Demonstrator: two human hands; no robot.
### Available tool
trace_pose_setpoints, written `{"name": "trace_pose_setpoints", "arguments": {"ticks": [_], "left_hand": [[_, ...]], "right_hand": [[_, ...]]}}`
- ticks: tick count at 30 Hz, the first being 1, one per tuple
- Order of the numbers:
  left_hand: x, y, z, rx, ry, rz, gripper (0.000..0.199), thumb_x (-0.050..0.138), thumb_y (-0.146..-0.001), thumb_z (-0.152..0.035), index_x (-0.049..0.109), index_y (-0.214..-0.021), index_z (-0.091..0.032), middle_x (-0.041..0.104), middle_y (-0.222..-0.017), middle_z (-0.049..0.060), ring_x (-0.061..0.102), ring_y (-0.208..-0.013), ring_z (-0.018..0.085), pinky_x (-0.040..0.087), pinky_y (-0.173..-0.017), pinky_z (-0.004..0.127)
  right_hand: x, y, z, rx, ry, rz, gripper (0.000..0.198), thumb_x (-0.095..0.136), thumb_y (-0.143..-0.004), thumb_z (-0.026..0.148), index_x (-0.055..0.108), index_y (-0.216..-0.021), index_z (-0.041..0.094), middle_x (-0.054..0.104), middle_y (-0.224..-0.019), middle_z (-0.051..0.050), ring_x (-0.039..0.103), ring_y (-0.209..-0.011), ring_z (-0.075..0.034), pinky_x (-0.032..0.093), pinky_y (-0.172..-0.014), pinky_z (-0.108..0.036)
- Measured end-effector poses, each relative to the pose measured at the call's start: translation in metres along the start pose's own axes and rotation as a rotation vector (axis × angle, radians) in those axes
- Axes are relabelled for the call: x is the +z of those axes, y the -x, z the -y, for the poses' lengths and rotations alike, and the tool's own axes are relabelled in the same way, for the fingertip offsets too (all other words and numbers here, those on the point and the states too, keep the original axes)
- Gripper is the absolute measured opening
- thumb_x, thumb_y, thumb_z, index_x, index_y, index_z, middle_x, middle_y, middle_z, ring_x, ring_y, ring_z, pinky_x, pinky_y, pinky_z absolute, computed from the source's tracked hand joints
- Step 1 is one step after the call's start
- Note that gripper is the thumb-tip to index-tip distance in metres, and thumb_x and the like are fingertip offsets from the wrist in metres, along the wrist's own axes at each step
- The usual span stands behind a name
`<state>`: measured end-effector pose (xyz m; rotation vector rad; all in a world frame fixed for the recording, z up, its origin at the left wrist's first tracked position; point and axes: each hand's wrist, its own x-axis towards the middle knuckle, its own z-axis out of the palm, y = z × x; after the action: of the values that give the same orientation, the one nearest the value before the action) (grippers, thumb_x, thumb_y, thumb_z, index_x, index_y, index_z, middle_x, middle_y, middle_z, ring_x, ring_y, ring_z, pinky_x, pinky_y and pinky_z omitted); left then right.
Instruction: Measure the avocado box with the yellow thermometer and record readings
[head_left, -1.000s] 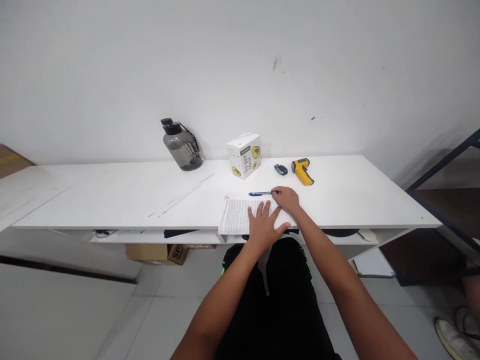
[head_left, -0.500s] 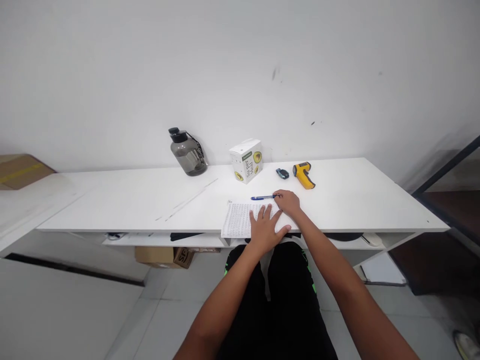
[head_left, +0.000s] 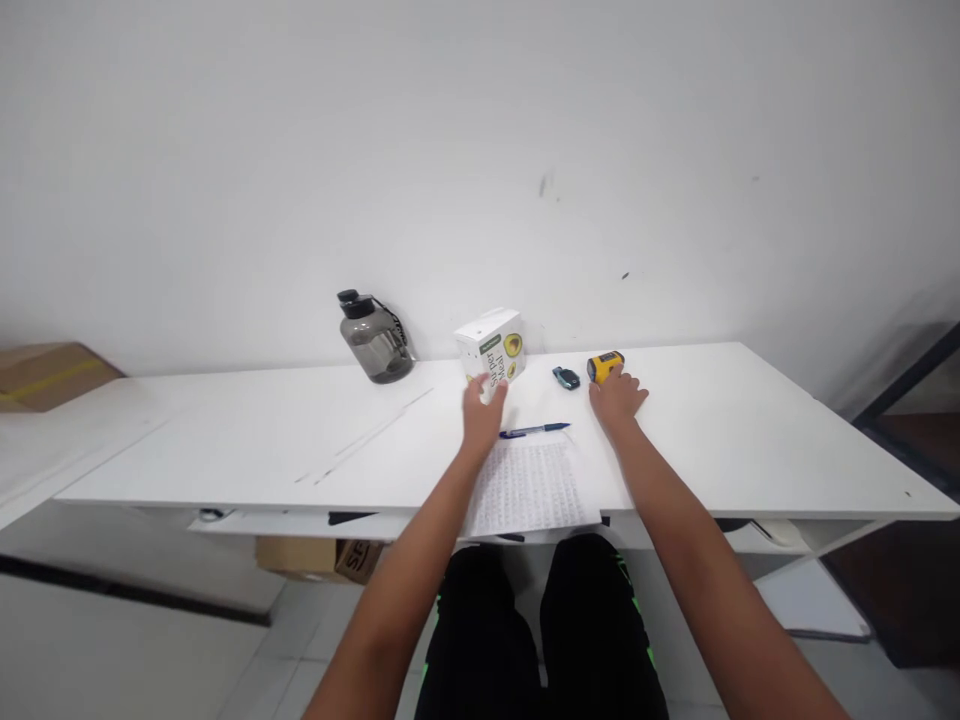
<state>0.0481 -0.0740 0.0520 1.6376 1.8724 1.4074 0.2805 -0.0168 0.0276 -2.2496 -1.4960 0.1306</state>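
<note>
My left hand [head_left: 482, 415] reaches to the front of a white box with avocado pictures and "Super Meal" lettering [head_left: 506, 350]. Its thumb and fingers are apart, at the box's lower edge; I cannot tell whether they touch it. My right hand [head_left: 616, 398] lies over the handle of a yellow and black infrared thermometer [head_left: 604, 367], fingers curled round it, with only the thermometer's head showing. Between the hands, a blue pen [head_left: 535, 431] rests just beyond a sheet of handwritten paper [head_left: 531, 488]. A small dark teal object [head_left: 566, 378], perhaps a watch, sits left of the thermometer.
A grey jug-like water bottle [head_left: 379, 340] stands near the wall on the white desk [head_left: 247, 440]. Farther left is a taped cardboard box [head_left: 56, 376]. Beneath the desktop are an open shelf and another cardboard box [head_left: 300, 558].
Both hands have left the paper and pen. My left hand has moved forward to the white box; my right hand has let go of the pen and moved right onto the thermometer.
</note>
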Motion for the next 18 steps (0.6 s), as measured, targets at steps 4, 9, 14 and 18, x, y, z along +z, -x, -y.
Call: {"name": "trace_pose_setpoints", "arguments": {"ticks": [4, 9, 14, 18], "left_hand": [[0.017, -0.053, 0.030, -0.182, -0.041, -0.057, 0.117, 0.087, -0.071, -0.051, 0.024, -0.160, -0.010, 0.035, -0.166, 0.028, 0.030, -0.158, 0.040, 0.027, -0.128, 0.055], [0.027, -0.076, 0.051, -0.259, 0.030, 0.018, 0.095, 0.091, -0.065, -0.050, 0.042, -0.142, -0.023, 0.060, -0.147, 0.018, 0.056, -0.139, 0.040, 0.036, -0.121, 0.061], [0.017, -0.073, 0.057, -0.245, 0.346, 0.049, 0.077, 0.094, -0.062, -0.048, 0.055, -0.124, -0.023, 0.069, -0.133, 0.012, 0.068, -0.122, 0.032, 0.055, -0.104, 0.049], [0.013, -0.073, 0.056, -0.217, 0.611, 0.172, 0.068, 0.096, -0.060, -0.039, 0.064, -0.116, -0.019, 0.076, -0.124, 0.013, 0.072, -0.114, 0.030, 0.059, -0.103, 0.048]], "right_hand": [[-0.004, -0.006, -0.001, 0.045, 0.038, 0.028, 0.055, 0.056, -0.100, 0.043, 0.053, -0.141, 0.006, 0.060, -0.135, -0.026, 0.054, -0.129, -0.036, 0.041, -0.102, -0.046], [-0.012, -0.004, -0.006, 0.087, 0.027, 0.079, 0.046, 0.064, -0.092, 0.042, 0.062, -0.126, 0.010, 0.067, -0.126, -0.021, 0.059, -0.123, -0.035, 0.044, -0.100, -0.046], [-0.019, 0.002, -0.010, 0.066, -0.294, 0.009, 0.054, 0.064, -0.088, 0.041, 0.059, -0.138, 0.023, 0.072, -0.116, -0.012, 0.066, -0.106, -0.031, 0.049, -0.091, -0.044], [-0.015, 0.011, -0.003, -0.114, -0.791, -0.058, 0.055, 0.069, -0.079, 0.048, 0.066, -0.128, 0.023, 0.073, -0.107, -0.005, 0.064, -0.095, -0.025, 0.050, -0.087, -0.039]]}}
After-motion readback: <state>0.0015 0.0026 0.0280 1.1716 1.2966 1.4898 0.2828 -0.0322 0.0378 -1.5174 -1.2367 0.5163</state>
